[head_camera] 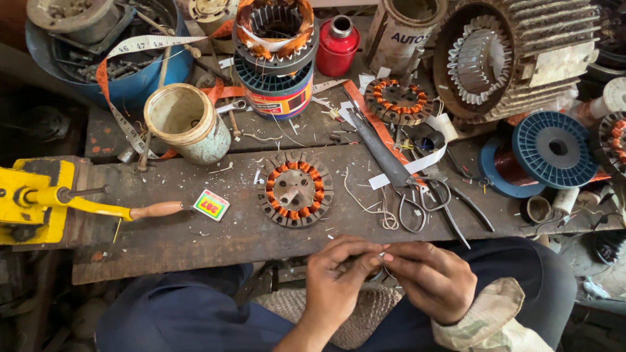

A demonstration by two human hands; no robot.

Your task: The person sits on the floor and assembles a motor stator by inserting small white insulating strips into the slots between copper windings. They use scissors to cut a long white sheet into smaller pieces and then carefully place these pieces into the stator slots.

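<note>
Two hands meet over a small piece at the bench's near edge

We hold both hands together just off the near edge of the wooden bench (195,241), above our lap. Our left hand (336,277) and right hand (433,280) touch at the fingertips, the fingers (365,255) of each pressed together in a pinch on a small pale piece (382,255); it is too small and too covered for us to tell what it is.

Nearest on the bench, just beyond our hands near the middle of the near edge, lies a round stator core with orange windings (295,189). Toward the right end lie scissors (411,202) and pliers (456,208), touching each other, with a thin loose wire (372,205) between them and the core. A small printed box (210,205) sits left of the core, beside the wooden handle (156,210) of a yellow winding tool (32,199) at the left end.

Along the far edge stand a pale tin can (186,124), a red bottle (337,44) and a second small stator (398,101). A blue wire spool (553,148) rests at the far right corner.
</note>
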